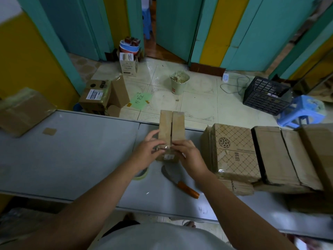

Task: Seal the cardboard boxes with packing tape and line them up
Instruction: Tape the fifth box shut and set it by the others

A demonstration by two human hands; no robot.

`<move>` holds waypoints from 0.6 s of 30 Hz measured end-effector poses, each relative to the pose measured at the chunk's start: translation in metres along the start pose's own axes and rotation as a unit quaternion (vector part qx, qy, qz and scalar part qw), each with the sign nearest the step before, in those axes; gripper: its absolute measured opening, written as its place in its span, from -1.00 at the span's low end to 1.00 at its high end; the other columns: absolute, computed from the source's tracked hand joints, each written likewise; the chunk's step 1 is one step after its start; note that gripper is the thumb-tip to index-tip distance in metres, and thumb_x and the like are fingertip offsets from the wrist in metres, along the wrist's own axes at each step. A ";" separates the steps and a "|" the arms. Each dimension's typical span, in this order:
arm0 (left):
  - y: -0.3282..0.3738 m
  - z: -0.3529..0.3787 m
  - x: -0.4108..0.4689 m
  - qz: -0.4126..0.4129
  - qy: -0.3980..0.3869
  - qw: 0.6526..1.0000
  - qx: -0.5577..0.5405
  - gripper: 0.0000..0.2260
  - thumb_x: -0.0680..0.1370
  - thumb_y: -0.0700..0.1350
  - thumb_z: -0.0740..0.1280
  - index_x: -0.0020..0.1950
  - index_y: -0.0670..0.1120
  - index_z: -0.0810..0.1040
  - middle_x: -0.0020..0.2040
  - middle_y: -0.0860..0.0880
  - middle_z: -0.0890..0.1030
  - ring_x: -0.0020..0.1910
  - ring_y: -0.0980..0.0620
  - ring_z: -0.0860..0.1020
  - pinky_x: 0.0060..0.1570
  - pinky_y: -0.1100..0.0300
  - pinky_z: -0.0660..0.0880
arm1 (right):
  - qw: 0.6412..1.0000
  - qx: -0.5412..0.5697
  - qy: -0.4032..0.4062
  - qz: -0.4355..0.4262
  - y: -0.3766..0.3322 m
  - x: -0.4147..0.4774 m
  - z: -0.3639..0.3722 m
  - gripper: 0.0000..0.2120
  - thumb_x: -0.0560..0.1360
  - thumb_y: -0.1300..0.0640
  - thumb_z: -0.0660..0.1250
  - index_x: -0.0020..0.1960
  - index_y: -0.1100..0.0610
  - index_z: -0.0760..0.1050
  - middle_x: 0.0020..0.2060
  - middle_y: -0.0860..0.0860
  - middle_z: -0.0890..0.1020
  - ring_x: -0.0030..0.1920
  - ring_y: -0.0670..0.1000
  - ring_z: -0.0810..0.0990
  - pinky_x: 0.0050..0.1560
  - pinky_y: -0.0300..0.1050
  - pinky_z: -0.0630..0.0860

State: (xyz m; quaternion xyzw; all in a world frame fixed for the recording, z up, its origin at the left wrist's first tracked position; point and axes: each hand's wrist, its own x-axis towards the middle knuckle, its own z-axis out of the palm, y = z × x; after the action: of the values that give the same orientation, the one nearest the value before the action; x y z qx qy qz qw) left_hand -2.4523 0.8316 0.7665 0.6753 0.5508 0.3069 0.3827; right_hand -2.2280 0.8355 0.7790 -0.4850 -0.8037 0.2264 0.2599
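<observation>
Brown box [172,127], near edge: left hand [149,150], right hand [189,153] apparently pinch tape [163,147]; uneven pull could wrinkle it

Small box [172,127]: plain brown cardboard, standing on the tabletop [81,150]. Its two top flaps are closed and meet at a centre seam, which is bare along most of its length. A strip of clear tape [163,147] lies at the near end of that seam. The left hand [149,150] and right hand [189,154] grip that end.

Tape roll [144,175]: lies flat just near-left of the small box, mostly hidden by a forearm.

Flattened boxes [234,152]: stacked just right of the small box. The top one carries a printed lattice pattern.

Taped box [25,110]: lies well left of the small box, blurred.
</observation>
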 end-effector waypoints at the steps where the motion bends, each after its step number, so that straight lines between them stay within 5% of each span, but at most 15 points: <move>1: -0.002 0.000 -0.002 0.010 0.005 1.000 0.005 -0.68 0.57 -0.25 0.50 0.33 -0.10 0.69 0.55 0.08 0.36 0.32 0.20 0.52 0.32 0.33 0.53 | 1.000 -0.007 0.002 -0.009 0.000 -0.001 0.001 -0.71 0.53 0.38 0.45 0.23 0.23 0.69 0.24 0.14 0.67 0.27 0.16 0.58 0.34 -0.06 0.50; 5: -0.008 0.004 -0.006 0.000 0.051 0.997 -0.062 -0.68 0.56 -0.27 0.52 0.30 -0.10 0.70 0.46 0.08 0.47 0.39 0.11 0.52 0.30 0.16 0.60 | 0.999 0.032 0.016 0.019 0.001 -0.004 0.002 -0.69 0.49 0.46 0.44 0.21 0.28 0.69 0.24 0.22 0.65 0.28 0.01 0.53 0.42 -0.38 0.35; 9: -0.012 0.012 -0.006 -0.039 0.095 0.987 -0.127 -0.58 0.50 -0.21 0.58 0.29 0.10 0.62 0.29 0.25 0.56 0.29 0.18 0.58 0.18 0.22 0.64 | 0.989 0.083 0.066 0.100 0.006 -0.009 0.006 -0.65 0.51 0.36 0.49 0.27 0.17 0.64 0.31 0.00 0.52 0.31 -0.10 0.50 0.38 -0.24 0.50; 13: -0.025 0.007 -0.007 -0.061 0.092 0.992 -0.056 -0.79 0.52 -0.08 0.58 0.03 0.17 0.64 -0.02 0.29 0.68 0.03 0.25 0.66 0.05 0.33 0.61 | 0.953 0.153 0.097 0.242 0.013 -0.012 0.010 -0.62 0.46 0.18 0.59 0.18 -0.09 0.55 0.00 -0.14 0.59 0.02 -0.22 0.61 0.04 -0.34 0.62; 18: -0.028 0.002 -0.008 -0.042 0.063 0.997 -0.019 -0.79 0.58 -0.11 0.52 -0.05 0.25 0.66 -0.05 0.30 0.71 -0.01 0.26 0.68 0.02 0.39 0.59 | 0.932 0.195 0.114 0.284 0.012 -0.013 0.014 -0.76 0.45 0.15 0.60 -0.02 -0.09 0.61 -0.19 -0.16 0.70 -0.10 -0.24 0.67 -0.09 -0.43 0.57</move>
State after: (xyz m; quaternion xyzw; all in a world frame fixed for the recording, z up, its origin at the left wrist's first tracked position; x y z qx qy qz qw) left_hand -2.4669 0.8267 0.7417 0.6235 0.5955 0.3431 0.3727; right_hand -2.2240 0.8270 0.7579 -0.6553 -0.5372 0.3867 0.3639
